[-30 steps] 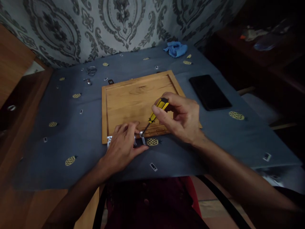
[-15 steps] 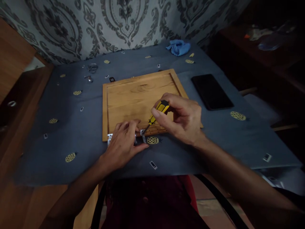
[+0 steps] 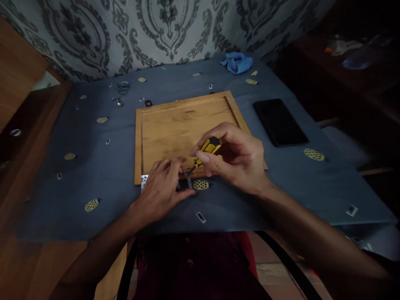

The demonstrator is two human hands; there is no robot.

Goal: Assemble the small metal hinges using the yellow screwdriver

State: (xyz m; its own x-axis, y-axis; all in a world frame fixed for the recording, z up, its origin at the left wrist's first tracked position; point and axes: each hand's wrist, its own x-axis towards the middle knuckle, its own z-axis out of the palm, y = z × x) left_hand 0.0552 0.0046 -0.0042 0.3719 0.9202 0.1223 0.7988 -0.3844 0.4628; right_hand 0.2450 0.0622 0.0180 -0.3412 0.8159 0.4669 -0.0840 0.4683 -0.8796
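My right hand (image 3: 239, 160) is closed around a screwdriver (image 3: 210, 149) with a yellow and black handle. Its shaft slants down to the left, with the tip at a silver metal fitting (image 3: 188, 180) on the near edge of a wooden panel (image 3: 184, 129). My left hand (image 3: 164, 187) grips this fitting, thumb along the table side and fingers over the panel's edge. Another silver plate (image 3: 144, 179) shows left of that hand; whether both pieces are one part is hidden beneath my fingers. The panel lies flat and has a raised border.
On the dark blue tablecloth (image 3: 78, 175), a black phone (image 3: 280, 122) lies right of the panel. A blue cloth (image 3: 236, 62) is at the back. Small metal pieces (image 3: 118, 101) and a clear crumpled item (image 3: 122, 87) lie at the far left. A patterned curtain (image 3: 168, 29) hangs behind.
My right hand has turned a little around the screwdriver, and its handle leans lower. My left hand stays on the fitting. The view has shifted slightly.
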